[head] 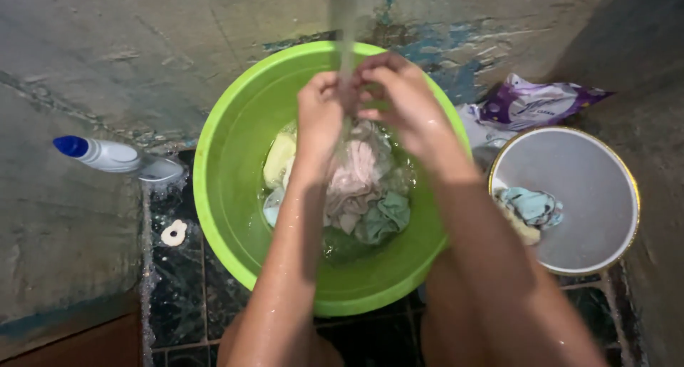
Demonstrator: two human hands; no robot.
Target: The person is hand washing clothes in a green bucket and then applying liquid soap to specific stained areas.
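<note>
At the far left a white bottle with a blue cap [107, 154] is lying on its side well apart from the green basin [228, 189], so that side is leaving open floor. Over the basin, the left hand [318, 114] and right hand [399, 96] are pressing together, both clamped on a pale pink cloth [356, 171] under the falling water stream [347, 25]; keeping the grip low and centred seems best, so the runoff is dropping inside the rim. To the right, the white bowl [591, 196] holding a light blue cloth [531, 204] is sitting just beside the basin, with a purple packet [531, 103] behind it, so room there is looking tight.
</note>
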